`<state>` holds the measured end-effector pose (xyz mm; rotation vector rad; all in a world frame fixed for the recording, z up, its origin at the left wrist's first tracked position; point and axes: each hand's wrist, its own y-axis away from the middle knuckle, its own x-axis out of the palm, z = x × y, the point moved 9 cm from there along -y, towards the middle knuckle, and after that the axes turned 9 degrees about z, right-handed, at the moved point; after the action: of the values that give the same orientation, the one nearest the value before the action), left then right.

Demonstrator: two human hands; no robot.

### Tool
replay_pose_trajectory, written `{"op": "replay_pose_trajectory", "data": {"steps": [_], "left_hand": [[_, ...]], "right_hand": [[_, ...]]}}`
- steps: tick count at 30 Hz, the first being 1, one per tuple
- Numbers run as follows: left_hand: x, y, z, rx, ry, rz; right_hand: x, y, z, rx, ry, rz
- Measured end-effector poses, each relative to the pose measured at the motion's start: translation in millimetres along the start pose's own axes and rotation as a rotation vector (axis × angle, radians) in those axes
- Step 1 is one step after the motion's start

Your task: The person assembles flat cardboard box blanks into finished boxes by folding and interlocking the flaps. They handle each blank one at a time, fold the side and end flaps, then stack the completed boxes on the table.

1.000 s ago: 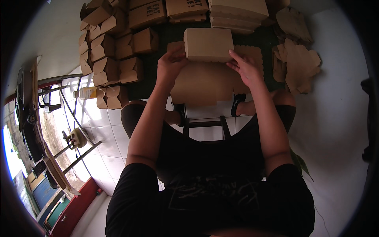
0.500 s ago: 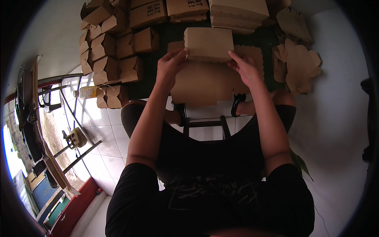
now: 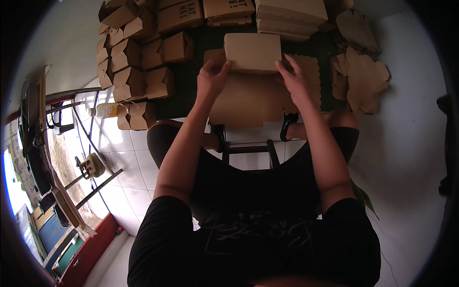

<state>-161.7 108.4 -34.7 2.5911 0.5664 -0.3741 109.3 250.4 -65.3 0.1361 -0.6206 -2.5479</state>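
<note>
Centrally, left hand (image 3: pixel 213 76) and right hand (image 3: pixel 293 79) clamped a carton (image 3: pixel 253 50) by its near corners; bare green surface (image 3: pixel 206 37) separated it from small boxes (image 3: pixel 177 48) leftward.

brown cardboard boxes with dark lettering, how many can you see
2: one brown lettered cardboard box beyond and left of the held tan rectangular cardboard box; the second lettered box just right of the first. More may be hidden.
</note>
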Motion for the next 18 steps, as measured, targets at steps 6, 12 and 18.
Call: {"op": "replay_pose_trajectory", "data": {"steps": [6, 12, 18], "left_hand": [[17, -7, -8, 0.123, 0.06, -0.019], [21, -7, -10, 0.107, -0.384, 0.024], [45, 25, -63, 0.689, -0.614, -0.07]], "right_hand": [[2, -5, 2, -0.046, 0.36, -0.052], [2, 1, 17, 0.01, 0.558, -0.047], [46, 37, 69, -0.743, 0.911, -0.163]]}}
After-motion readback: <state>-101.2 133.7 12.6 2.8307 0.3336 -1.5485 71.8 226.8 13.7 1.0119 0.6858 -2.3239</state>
